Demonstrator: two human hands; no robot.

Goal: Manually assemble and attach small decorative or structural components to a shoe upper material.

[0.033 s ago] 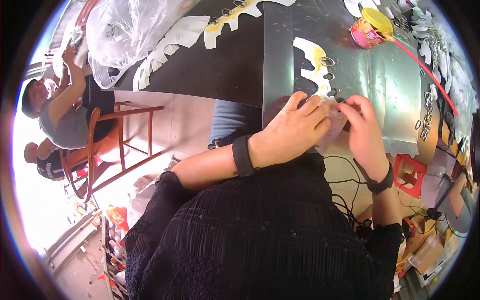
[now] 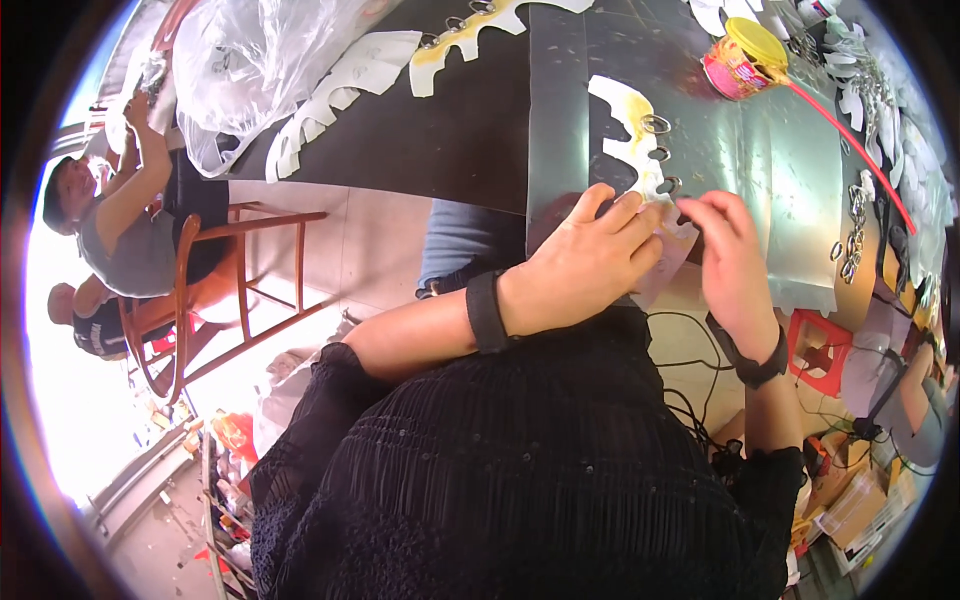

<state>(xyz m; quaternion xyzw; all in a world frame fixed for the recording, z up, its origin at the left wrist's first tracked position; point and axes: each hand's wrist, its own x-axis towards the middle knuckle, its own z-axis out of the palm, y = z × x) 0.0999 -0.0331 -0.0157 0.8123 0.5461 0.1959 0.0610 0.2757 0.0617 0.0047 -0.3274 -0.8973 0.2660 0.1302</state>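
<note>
A white scalloped strip (image 2: 632,108) with yellow glue-like smears lies on a metal sheet (image 2: 780,240). Several metal rings (image 2: 655,124) sit along its notched right edge. My left hand (image 2: 590,255) is closed on the lower end, fingers bent over it and pressing down; its palm hides what lies beneath. Just right of that end is my right hand (image 2: 730,245), its fingers loosely bent and slightly apart from the strip, with nothing visible in them.
A tub with a yellow lid (image 2: 755,42) and red stick (image 2: 850,128) stands at the far right. Loose rings (image 2: 853,235) lie at the right edge. Other scalloped strips (image 2: 465,45) and a plastic bag (image 2: 265,80) occupy the far left. A person (image 2: 120,220) sits beyond a wooden chair (image 2: 240,240).
My right fingers have drawn slightly up and away to the right from the strip's lower end. My left hand keeps its place on the strip.
</note>
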